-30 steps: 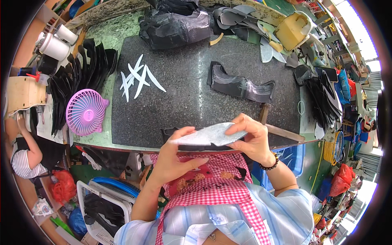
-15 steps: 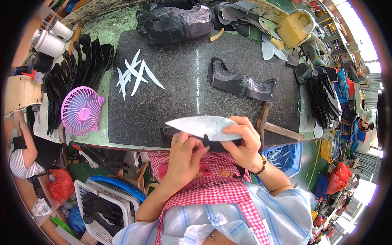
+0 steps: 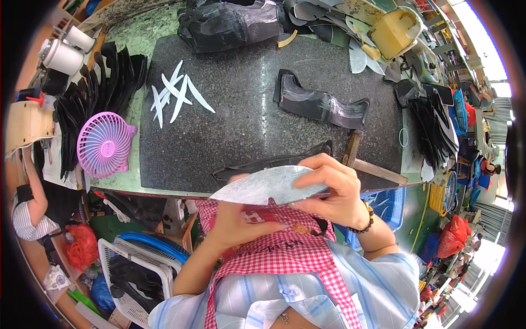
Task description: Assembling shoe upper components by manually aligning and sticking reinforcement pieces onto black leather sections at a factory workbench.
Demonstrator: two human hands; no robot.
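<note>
A flat grey leaf-shaped piece (image 3: pixel 257 185), pointed at its left end and notched on its near edge, is held over the table's front edge. My right hand (image 3: pixel 337 189) grips its wide end between thumb and fingers. Below the pointed end is my left hand (image 3: pixel 235 223), its thumb stretched out to the right, away from the fingers. Those fingers are partly hidden behind the grey piece; whether they touch it I cannot tell. Just beyond, a black curved piece (image 3: pixel 285 159) lies on the dark stone slab (image 3: pixel 230 120), partly covered by the grey piece.
Thin white strips (image 3: pixel 174 93) lie at the slab's left, near a pink fan (image 3: pixel 107 145). A black shaped piece (image 3: pixel 323 104) and a hammer (image 3: pixel 378 171) lie right. Black bundles (image 3: pixel 230 27) and a yellow container (image 3: pixel 394 33) stand at the back. Another person's arm (image 3: pixel 35 186) shows far left.
My left hand has let go of the grey piece's near edge and spread its thumb. The grey piece has shifted nearer and left, uncovering more of the black curved piece behind it.
</note>
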